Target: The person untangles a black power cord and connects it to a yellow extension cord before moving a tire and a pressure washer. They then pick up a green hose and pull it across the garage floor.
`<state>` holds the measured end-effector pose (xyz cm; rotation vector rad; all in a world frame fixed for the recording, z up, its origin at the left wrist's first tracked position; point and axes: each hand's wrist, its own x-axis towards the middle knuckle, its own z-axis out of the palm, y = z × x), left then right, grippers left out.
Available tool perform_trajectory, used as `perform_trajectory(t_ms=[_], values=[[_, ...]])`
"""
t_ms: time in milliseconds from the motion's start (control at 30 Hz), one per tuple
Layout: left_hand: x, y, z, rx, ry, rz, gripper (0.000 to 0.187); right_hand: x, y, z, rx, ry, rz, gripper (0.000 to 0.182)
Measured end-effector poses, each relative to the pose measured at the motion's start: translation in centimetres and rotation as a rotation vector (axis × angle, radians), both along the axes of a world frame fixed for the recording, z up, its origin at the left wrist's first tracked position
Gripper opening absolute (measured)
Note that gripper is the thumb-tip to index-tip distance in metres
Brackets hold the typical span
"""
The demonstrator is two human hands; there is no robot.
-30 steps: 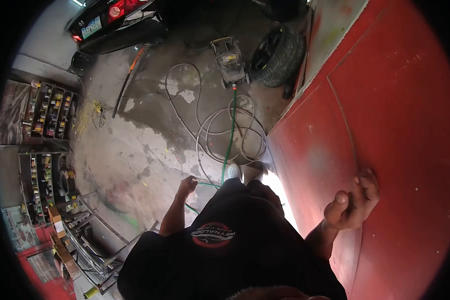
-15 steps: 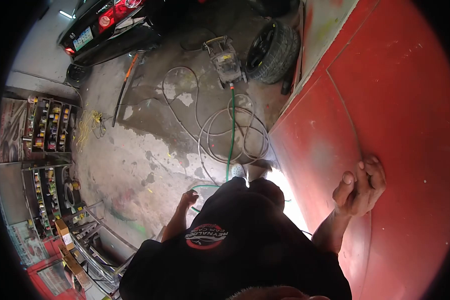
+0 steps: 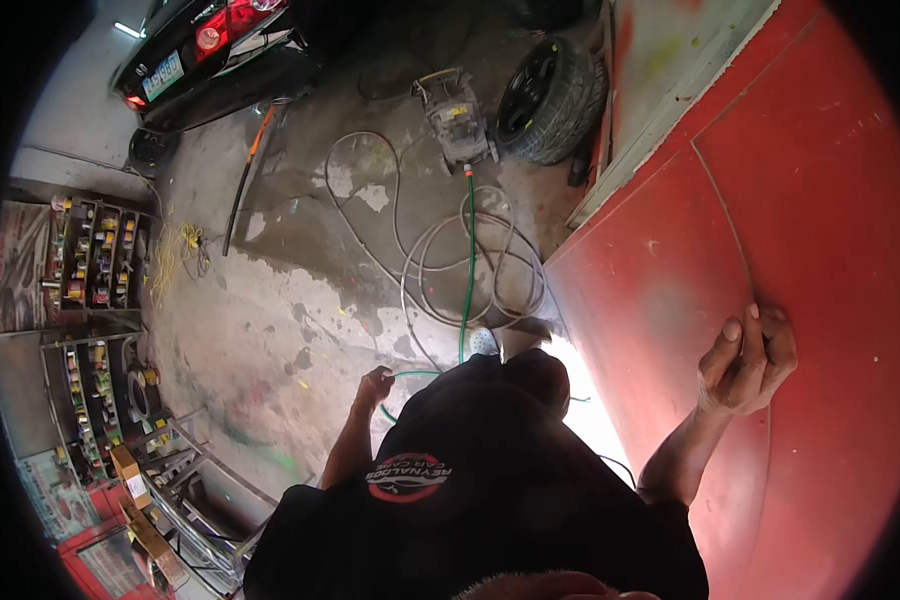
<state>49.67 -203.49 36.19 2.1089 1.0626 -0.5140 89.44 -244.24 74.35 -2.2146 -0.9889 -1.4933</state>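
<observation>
My right hand (image 3: 750, 362) is raised against a large red painted panel (image 3: 660, 290). Its back fingers lie at the surface, right by a curved seam, while thumb and forefinger stand apart with nothing visible between them. My left hand (image 3: 375, 385) hangs low beside my dark shirt (image 3: 530, 480), its fingers curled in. A green hose (image 3: 418, 374) bends past that hand and overlaps it in this view. What the left fingers hold, if anything, I cannot tell.
Ahead stands a wheeled machine (image 3: 457, 120) joined to the green hose, near a coiled grey hose (image 3: 425, 260) and a tyre (image 3: 545, 100). A black car (image 3: 195, 60), an orange-handled pole (image 3: 251, 165), bottle racks (image 3: 100, 250) and a metal frame (image 3: 210, 450) line the left.
My right hand has shifted slightly right and up in view, along with the panel seam. My left hand has risen a little beside the green hose.
</observation>
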Motion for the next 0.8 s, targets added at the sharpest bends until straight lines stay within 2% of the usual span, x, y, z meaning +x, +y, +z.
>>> perform_trajectory(t_ms=[333, 533, 800], values=[[-1.9, 0.9, -2.3, 0.005, 0.089, -0.068, 0.027, 0.2, 0.0, -0.6, -0.011, -0.019, -0.056, 0.017], [-0.3, 1.5, -2.3, 0.017, -0.056, -0.063, 0.029, 0.5, -0.3, -0.7, -0.036, -0.045, -0.039, 0.017], [2.9, 0.9, -1.1, 0.005, -0.031, -0.089, 0.032, 0.5, -0.6, -0.8, -0.062, -0.005, -0.039, 0.018]])
